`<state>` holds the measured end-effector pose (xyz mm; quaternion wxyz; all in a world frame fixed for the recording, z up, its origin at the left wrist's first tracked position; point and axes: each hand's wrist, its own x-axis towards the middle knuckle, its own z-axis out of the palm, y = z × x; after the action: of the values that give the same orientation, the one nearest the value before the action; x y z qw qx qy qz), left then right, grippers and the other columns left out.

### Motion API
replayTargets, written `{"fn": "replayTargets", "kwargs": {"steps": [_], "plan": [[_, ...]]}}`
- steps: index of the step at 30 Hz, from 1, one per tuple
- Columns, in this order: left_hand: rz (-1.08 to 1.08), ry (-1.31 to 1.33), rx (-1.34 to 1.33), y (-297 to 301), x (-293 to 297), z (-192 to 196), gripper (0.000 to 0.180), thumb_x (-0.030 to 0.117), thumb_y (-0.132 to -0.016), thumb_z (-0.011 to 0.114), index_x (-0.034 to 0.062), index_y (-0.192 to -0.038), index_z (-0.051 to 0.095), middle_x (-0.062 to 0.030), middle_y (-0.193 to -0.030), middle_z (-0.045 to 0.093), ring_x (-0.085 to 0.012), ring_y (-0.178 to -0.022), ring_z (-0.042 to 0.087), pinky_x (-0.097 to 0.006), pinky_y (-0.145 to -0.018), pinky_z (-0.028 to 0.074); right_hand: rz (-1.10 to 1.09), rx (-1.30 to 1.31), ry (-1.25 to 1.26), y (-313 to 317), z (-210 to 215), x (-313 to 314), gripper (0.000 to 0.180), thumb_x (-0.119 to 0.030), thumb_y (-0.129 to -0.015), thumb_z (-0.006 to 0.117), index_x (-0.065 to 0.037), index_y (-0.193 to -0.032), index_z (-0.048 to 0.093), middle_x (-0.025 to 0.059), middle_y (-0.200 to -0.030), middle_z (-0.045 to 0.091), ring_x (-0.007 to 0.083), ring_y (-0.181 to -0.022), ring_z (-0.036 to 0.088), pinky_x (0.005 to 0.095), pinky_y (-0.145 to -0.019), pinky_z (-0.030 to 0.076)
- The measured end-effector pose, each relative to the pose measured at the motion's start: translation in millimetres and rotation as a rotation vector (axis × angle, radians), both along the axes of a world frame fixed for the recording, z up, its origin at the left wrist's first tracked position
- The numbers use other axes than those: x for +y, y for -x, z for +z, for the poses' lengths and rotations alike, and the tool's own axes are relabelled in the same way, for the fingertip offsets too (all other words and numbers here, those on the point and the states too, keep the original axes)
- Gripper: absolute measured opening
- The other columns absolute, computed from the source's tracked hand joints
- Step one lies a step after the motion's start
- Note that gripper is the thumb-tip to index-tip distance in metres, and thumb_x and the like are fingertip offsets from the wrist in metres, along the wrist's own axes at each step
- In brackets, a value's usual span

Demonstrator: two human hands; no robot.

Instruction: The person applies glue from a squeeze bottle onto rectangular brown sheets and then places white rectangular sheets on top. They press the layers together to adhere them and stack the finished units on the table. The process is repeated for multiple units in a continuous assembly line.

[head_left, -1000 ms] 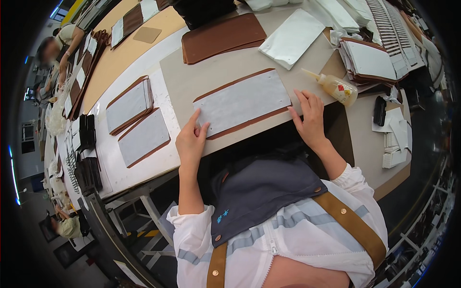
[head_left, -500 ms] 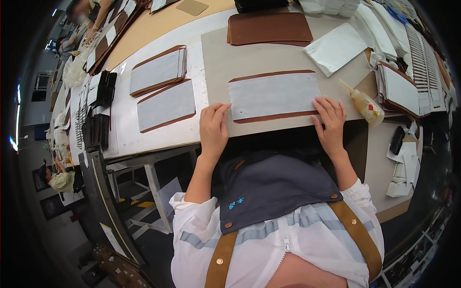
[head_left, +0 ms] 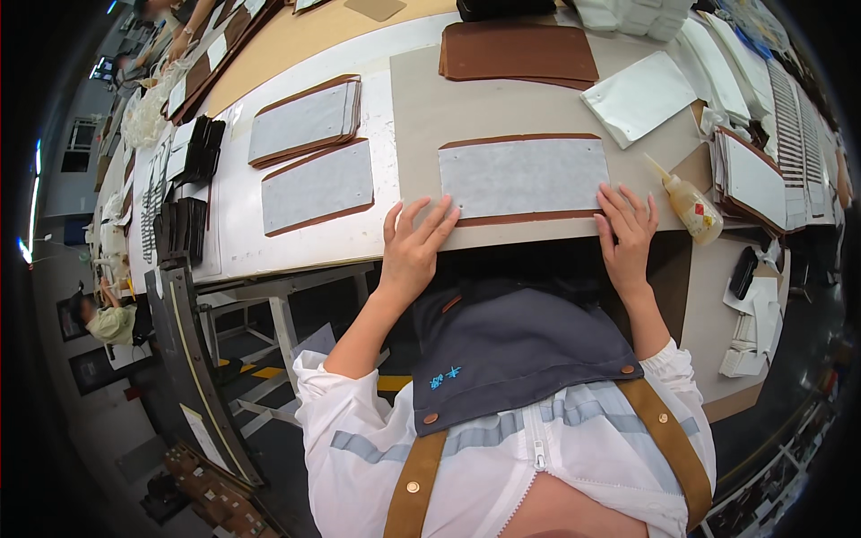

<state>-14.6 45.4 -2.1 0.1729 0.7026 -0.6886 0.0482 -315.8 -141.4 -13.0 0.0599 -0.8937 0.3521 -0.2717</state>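
Note:
A brown leather panel [head_left: 526, 217] faced with a pale grey sheet [head_left: 525, 177] lies flat before me, close to the table's front edge. Brown strips show along its far and near sides. My left hand [head_left: 414, 251] has its fingers spread, with the fingertips at the panel's near left corner. At the near right corner, my right hand [head_left: 630, 231] rests with its fingers stretched out over the edge. Neither hand grips anything. To the right of the panel, a clear squeeze bottle [head_left: 692, 212] of yellowish liquid with a thin nozzle lies on its side.
Similar grey-faced panels [head_left: 303, 121] are stacked at the left, with a single one [head_left: 318, 186] nearer. Brown leather pieces [head_left: 518, 54] lie beyond, beside a white sheet [head_left: 640, 99]. Another stack [head_left: 752, 182] stands far right. Black folded pieces [head_left: 184, 235] line the left side.
My left hand's fingers have spread and come onto the panel's near left corner. My right hand stays at the near right corner. The whole view has shifted slightly.

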Motion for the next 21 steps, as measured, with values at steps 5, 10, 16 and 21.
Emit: {"fn": "replayTargets", "kwargs": {"steps": [5, 10, 16, 21], "plan": [[0.075, 0.118, 0.251, 0.3, 0.6, -9.0, 0.058, 0.0, -0.084, 0.067, 0.0055, -0.14, 0.051, -0.0087, -0.136, 0.058, -0.0312, -0.131, 0.047, -0.049, -0.116, 0.027, 0.061, -0.239, -0.16, -29.9, 16.1, 8.8, 0.035, -0.007, -0.089, 0.07, -0.004, -0.123, 0.064, 0.011, -0.127, 0.063, 0.0314, -0.12, 0.056, 0.046, -0.108, 0.039], [0.28, 0.177, 0.37, 20.5, -12.5, -13.4, 0.077, 0.014, -0.081, 0.079, 0.0023, -0.147, 0.04, -0.017, -0.141, 0.048, -0.0392, -0.138, 0.036, -0.05, -0.116, 0.025, 0.447, -0.148, -0.216, -100.8, 27.3, 24.9, 0.042, -0.012, -0.086, 0.074, -0.001, -0.125, 0.063, 0.015, -0.13, 0.058, 0.0338, -0.123, 0.053, 0.0458, -0.104, 0.044], [0.367, 0.133, 0.402, 25.9, -16.7, -14.5, 0.086, 0.017, -0.081, 0.079, 0.0024, -0.152, 0.033, -0.0192, -0.15, 0.037, -0.042, -0.144, 0.025, -0.054, -0.118, 0.02, 0.622, 0.021, -0.159, -123.5, 8.2, 27.3, 0.051, -0.026, -0.087, 0.074, -0.005, -0.132, 0.062, 0.0153, -0.144, 0.052, 0.034, -0.136, 0.046, 0.0482, -0.115, 0.036], [0.399, 0.102, 0.385, 26.0, -15.2, -12.7, 0.083, 0.023, -0.085, 0.078, 0.0032, -0.152, 0.034, -0.0188, -0.153, 0.034, -0.0412, -0.147, 0.022, -0.053, -0.119, 0.02, 0.655, 0.039, -0.186, -121.6, 3.7, 23.4, 0.05, -0.027, -0.088, 0.074, -0.008, -0.133, 0.062, 0.0141, -0.148, 0.05, 0.0333, -0.139, 0.045, 0.0488, -0.116, 0.035]]}}
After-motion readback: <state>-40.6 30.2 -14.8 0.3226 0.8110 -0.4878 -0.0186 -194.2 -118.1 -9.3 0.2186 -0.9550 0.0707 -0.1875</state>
